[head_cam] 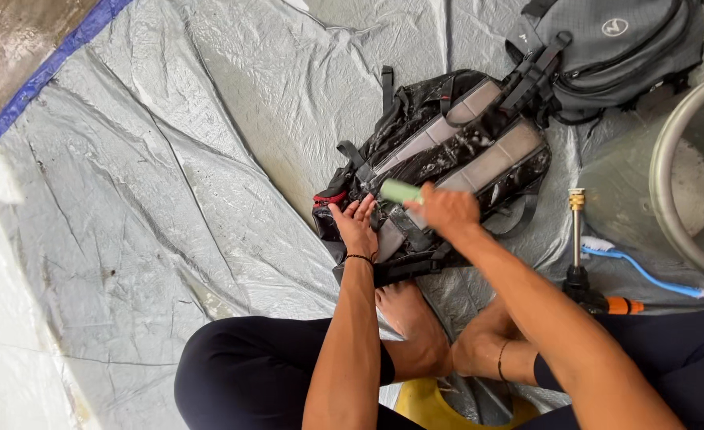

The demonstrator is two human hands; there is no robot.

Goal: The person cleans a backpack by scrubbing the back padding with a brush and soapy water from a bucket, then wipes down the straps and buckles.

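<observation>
A wet black backpack (447, 151) with grey padded back panels lies soapy on a grey tarp (209, 159). My left hand (355, 224) rests flat on the bag's near edge, fingers spread. My right hand (446, 210) grips a light green scrub brush (400, 191) and presses it against the lower grey panel. Both forearms reach out over my crossed legs and bare feet.
A second grey backpack (615, 48) lies at the top right. A large metal basin (690, 183) stands at the right edge. Beside it lie a blue-handled brush (647, 271) and a spray nozzle with a brass tip (579, 255). A blue tarp border (41, 76) runs at top left.
</observation>
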